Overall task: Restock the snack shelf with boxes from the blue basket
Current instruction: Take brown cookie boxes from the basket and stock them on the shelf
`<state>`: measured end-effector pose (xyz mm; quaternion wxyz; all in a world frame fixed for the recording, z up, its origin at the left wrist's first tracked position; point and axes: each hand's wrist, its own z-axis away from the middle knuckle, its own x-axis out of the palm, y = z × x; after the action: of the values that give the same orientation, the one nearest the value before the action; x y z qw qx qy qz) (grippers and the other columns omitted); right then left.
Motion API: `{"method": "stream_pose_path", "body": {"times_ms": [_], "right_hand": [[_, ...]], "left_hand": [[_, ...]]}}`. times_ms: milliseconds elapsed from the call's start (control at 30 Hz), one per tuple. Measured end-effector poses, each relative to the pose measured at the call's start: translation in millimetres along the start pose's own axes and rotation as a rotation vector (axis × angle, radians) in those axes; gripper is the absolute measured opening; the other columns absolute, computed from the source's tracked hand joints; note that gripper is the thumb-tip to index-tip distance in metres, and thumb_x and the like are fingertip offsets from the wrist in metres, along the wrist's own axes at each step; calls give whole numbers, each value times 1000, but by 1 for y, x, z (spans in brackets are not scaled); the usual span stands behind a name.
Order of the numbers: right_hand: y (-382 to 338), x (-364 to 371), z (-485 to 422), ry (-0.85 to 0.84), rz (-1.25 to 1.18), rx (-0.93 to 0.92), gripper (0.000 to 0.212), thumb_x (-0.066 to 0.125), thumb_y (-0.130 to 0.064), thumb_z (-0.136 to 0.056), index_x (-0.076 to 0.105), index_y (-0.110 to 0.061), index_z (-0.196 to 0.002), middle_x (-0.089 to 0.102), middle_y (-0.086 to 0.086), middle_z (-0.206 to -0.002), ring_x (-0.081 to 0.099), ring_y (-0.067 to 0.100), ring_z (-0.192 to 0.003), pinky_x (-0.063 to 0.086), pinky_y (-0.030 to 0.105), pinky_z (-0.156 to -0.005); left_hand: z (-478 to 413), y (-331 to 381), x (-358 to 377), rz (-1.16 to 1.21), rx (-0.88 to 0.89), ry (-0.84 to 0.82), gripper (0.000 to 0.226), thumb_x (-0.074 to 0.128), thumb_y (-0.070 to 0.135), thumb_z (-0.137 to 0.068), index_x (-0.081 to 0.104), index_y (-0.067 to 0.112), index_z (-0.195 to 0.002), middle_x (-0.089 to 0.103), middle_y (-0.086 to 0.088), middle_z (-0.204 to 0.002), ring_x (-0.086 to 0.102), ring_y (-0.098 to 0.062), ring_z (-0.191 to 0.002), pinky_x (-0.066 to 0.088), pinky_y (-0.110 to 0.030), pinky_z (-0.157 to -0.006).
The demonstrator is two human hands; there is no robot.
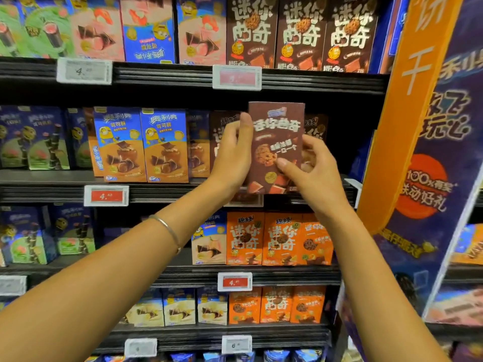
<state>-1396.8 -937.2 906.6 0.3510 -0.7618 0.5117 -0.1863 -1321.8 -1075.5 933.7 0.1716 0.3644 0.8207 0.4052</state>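
While three like boxes (300,32) stand above, you grip one brown box (277,142) upright before the middle shelf (52,190), left hand (232,158) on its left edge, right hand (311,176) on its right.

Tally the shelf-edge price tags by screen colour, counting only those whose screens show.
Red-screen tags: 3
Grey-screen tags: 4
Total: 7
A further tag below the brown box has its screen hidden behind an arm; not counted.
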Motion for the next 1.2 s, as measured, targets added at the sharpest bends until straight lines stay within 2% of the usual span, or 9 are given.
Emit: {"method": "stream_pose_path", "body": {"times_ms": [133, 267, 400, 500, 700, 800, 900, 1067, 1200], "right_hand": [[16, -32, -12, 191, -4, 84, 55, 71, -19, -93, 46, -21, -142, 64, -9, -119, 69, -4, -93, 58, 17, -68], [34, -49, -29, 276, 64, 101, 57, 70, -17, -94, 45, -22, -144, 62, -9, -120, 65, -12, -91, 53, 8, -64], [50, -54, -42, 285, 91, 151, 58, 67, -12, -95, 43, -22, -146, 61, -2, -130, 64, 10, -112, 60, 31, -87], [57, -52, -47, 249, 178, 146, 57, 65, -14, -95, 42, -22, -146, 59, -4, -131, 59, 12, -117, 55, 43, -99], [64, -53, -58, 171, 203, 187, 58, 64, -15, -97, 34, -21, -147, 57, 1, -133, 60, 17, -119, 57, 43, -96], [66, -54, -63, 128, 153, 236, 63, 64, -11, -97, 29, -19, -148, 58, -3, -123, 63, 11, -107, 59, 24, -78], [65, -55, -68, 112, 93, 280, 73, 75, -17, -90, 28, -18, -146, 58, -13, -109, 59, -2, -92, 48, 5, -55], [67, -55, -77, 22, 83, 276, 66, 83, -23, -82, 44, -15, -136, 65, -1, -124, 64, 10, -110, 48, 18, -77], [70, -54, -81, 6, 94, 279, 63, 82, -24, -84, 45, -16, -134, 65, -1, -125, 63, 14, -113, 49, 23, -81]], "left_hand": [[-10, -6, -17, -528, 325, 45, 38, 60, 32, -106, 56, 13, -139, 54, -7, -135, 54, -21, -126, 46, -41, -108], [-34, -1, -29, -1050, 401, -63, 66, 66, 50, -98, 47, 17, -151, 47, -11, -145, 45, -31, -134, 41, -49, -106], [-54, 2, -30, -1366, 381, -71, 83, 57, 72, -93, 40, 18, -154, 47, -19, -146, 42, -41, -135, 38, -52, -107], [-66, 5, -32, -1430, 349, -63, 95, 50, 84, -88, 37, 20, -158, 42, -19, -156, 46, -45, -135, 39, -56, -108], [-84, 13, -41, -1519, 391, -195, 118, 42, 101, -70, 24, 33, -165, 31, -10, -168, 41, -41, -147, 46, -56, -108], [-94, 14, -41, -1589, 442, -237, 120, 41, 104, -66, 29, 34, -163, 47, -9, -158, 53, -43, -134, 54, -50, -88], [-102, 16, -38, -1560, 397, -311, 126, 40, 108, -60, 26, 37, -163, 60, -8, -145, 60, -41, -124, 49, -44, -75], [-105, 16, -32, -1494, 274, -389, 132, 34, 113, -50, 13, 47, -163, 48, -7, -160, 52, -41, -138, 53, -51, -94], [-108, 14, -31, -1502, 264, -373, 140, 20, 117, -41, 20, 46, -162, 47, -9, -161, 49, -40, -141, 52, -52, -100]]}}
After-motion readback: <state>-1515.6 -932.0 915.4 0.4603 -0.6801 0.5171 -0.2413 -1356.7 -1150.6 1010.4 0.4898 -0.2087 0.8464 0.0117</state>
